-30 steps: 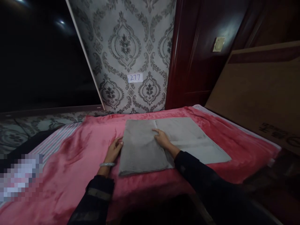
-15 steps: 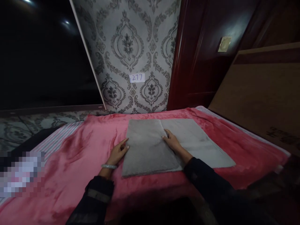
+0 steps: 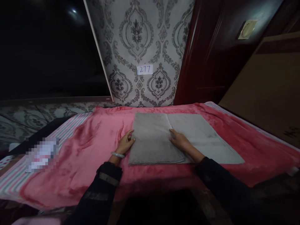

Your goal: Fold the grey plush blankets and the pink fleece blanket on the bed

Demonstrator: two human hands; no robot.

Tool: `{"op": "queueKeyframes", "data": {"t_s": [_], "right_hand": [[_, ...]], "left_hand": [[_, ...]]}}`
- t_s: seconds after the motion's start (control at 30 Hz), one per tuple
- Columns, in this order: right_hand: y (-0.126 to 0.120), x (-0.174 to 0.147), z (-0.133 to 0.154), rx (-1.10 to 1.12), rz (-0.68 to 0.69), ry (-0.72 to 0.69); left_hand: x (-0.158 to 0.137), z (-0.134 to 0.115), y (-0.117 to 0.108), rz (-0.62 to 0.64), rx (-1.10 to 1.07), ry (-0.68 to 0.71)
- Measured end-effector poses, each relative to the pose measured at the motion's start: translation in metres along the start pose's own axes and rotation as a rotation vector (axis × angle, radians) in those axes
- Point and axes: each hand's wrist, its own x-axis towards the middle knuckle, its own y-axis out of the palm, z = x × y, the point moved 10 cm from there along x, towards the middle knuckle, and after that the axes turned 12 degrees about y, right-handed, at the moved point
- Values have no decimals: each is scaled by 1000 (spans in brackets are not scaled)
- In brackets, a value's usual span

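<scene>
Since the earliest frame, right hand (image 3: 181, 141) has slid off the top of the doubled part to its right edge, and the view has shifted; left hand (image 3: 126, 143) stays at the left edge. Gray cloth (image 3: 153, 137) lies flat on the pink blanket (image 3: 105, 131), between and under the hands. Left: thumb and finger parted, touching the edge, not closed on anything. Right: fingers curled at the inner edge; can't tell if they pinch it. Progress, my read: left part is layered and squared up, corners fairly even; right part lies flat, paler, uncovered, so that side is undone. Edges: far edge close to the patterned wall (image 3: 140, 93), near edge set back a little from the blanket's front. Wide blanket stretch at left, narrower one at right before the cardboard box (image 3: 264, 87).
</scene>
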Motion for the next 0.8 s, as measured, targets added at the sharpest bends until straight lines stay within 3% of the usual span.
{"op": "queueKeyframes", "data": {"t_s": [0.1,0.17,0.27,0.37,0.43,0.53,0.63,0.8], "right_hand": [[-22,-4,24,-203,-87,-74],[-31,-5,63,-224,-141,-257],[-20,2,132,-185,-51,-502],[-2,24,183,-157,42,-531],[8,40,207,-139,25,-529],[36,57,226,-169,30,-577],[69,71,224,-218,103,-579],[80,91,218,-219,138,-576]], "left_hand": [[1,-7,0,-6,39,-11],[-1,-16,-3,-18,183,-36],[-12,-48,-5,-21,555,56],[-38,-78,21,116,783,233],[-61,-79,43,236,844,249],[-85,-70,64,322,916,200],[-94,-66,71,323,936,186],[-97,-65,69,281,842,235]]}}
